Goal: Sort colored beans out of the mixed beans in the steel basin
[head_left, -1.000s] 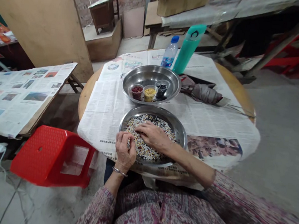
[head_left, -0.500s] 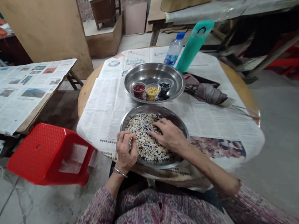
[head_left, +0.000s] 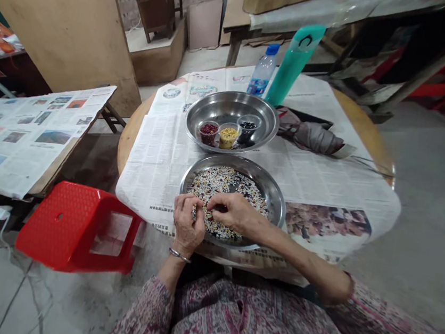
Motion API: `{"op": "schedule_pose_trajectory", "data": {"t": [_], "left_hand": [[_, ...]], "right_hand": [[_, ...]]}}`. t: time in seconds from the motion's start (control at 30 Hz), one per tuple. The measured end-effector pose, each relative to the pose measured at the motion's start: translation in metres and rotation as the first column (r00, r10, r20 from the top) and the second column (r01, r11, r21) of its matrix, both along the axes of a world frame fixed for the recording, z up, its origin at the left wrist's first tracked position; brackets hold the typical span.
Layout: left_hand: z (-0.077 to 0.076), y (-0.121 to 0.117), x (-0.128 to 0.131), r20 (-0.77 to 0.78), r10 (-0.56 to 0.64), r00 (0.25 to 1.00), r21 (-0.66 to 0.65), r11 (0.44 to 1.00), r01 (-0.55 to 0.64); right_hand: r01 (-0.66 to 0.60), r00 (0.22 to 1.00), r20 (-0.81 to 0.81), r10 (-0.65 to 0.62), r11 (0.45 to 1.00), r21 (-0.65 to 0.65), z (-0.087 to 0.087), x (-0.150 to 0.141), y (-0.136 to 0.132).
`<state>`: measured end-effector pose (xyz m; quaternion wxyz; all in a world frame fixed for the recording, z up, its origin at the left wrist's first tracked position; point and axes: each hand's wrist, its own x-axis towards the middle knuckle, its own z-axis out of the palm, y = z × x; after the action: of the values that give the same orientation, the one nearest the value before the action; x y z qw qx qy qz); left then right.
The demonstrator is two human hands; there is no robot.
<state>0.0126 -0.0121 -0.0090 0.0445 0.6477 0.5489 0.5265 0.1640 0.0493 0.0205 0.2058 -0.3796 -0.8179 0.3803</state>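
Our left hand (head_left: 187, 223) sits at the near rim of the steel plate (head_left: 277, 211), its fingers bunched together over the grains (head_left: 228, 186). The fingertips are hidden, so we cannot tell whether they are pinching anything. Our right hand (head_left: 233, 214) lies just beside it with curled fingers pressed among the grains, and there too we cannot tell if anything is held. The grains spread ahead of both hands, and bare metal shows along the rim to the right of the right hand. Beyond the fingers, a second steel plate (head_left: 269, 124) holds three small cups (head_left: 228, 137) of red, yellow and dark beans, touching one another. The newspaper (head_left: 152, 180) ends close below the left wrist, with little room there before it drops to the red stool (head_left: 78, 231) on the floor. Both sleeves (head_left: 146, 308) run out of view at the bottom edge.
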Motion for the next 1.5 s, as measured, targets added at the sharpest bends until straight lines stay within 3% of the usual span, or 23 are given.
{"op": "schedule_pose_trajectory", "data": {"t": [0.13,0.23,0.37,0.43,0.6,0.7,0.87,1.0,1.1,1.2,1.33,1.4,1.5], "left_hand": [[-0.002,0.000,0.000,0.016,0.013,1.000,-0.003,1.000,-0.013],[-0.002,0.000,0.000,0.027,0.021,0.999,-0.010,1.000,-0.020],[0.000,0.000,0.000,0.034,-0.002,0.999,-0.004,1.000,0.002],[0.000,0.000,0.000,0.032,-0.006,0.999,-0.007,1.000,0.007],[-0.001,0.001,0.000,0.021,0.011,1.000,-0.003,1.000,-0.011],[-0.001,0.001,0.000,0.013,0.005,1.000,0.002,1.000,-0.005],[-0.001,0.001,0.000,0.010,0.006,1.000,-0.001,1.000,-0.006],[-0.001,0.001,0.000,0.000,0.009,1.000,-0.014,1.000,-0.009],[-0.001,0.000,-0.001,-0.013,0.009,1.000,-0.020,1.000,-0.009],[-0.001,0.001,-0.001,-0.018,0.008,1.000,-0.017,1.000,-0.008],[-0.001,0.001,-0.002,-0.025,0.011,1.000,-0.013,1.000,-0.011],[-0.001,0.001,-0.001,-0.034,0.014,0.999,-0.008,1.000,-0.014],[0.000,0.001,-0.001,-0.027,0.015,1.000,-0.008,1.000,-0.015]], "right_hand": [[-0.196,0.981,0.065,0.185,0.934,0.299,-0.011,-0.008,-0.015],[-0.233,0.969,0.177,0.172,0.873,0.429,-0.017,-0.008,-0.006],[-0.099,0.989,0.149,0.027,0.860,0.500,-0.012,-0.008,0.022],[-0.087,0.992,0.128,0.023,0.851,0.518,-0.009,-0.012,0.034],[-0.341,0.937,0.260,0.232,0.762,0.550,-0.008,-0.025,0.053],[-0.325,0.926,0.348,0.144,0.774,0.543,-0.008,-0.017,0.060],[-0.192,0.921,0.390,-0.025,0.840,0.508,-0.009,0.027,0.059],[-0.132,0.967,0.253,0.022,0.894,0.429,-0.012,0.054,0.027],[-0.154,0.984,0.140,0.109,0.918,0.365,-0.012,0.054,-0.004],[-0.238,0.971,0.118,0.210,0.905,0.351,-0.011,0.040,-0.022],[-0.306,0.952,0.171,0.256,0.850,0.428,-0.013,0.019,-0.013],[-0.262,0.962,0.197,0.188,0.836,0.482,-0.015,0.016,0.002],[-0.113,0.973,0.230,-0.022,0.823,0.556,-0.015,0.022,0.026]]}}
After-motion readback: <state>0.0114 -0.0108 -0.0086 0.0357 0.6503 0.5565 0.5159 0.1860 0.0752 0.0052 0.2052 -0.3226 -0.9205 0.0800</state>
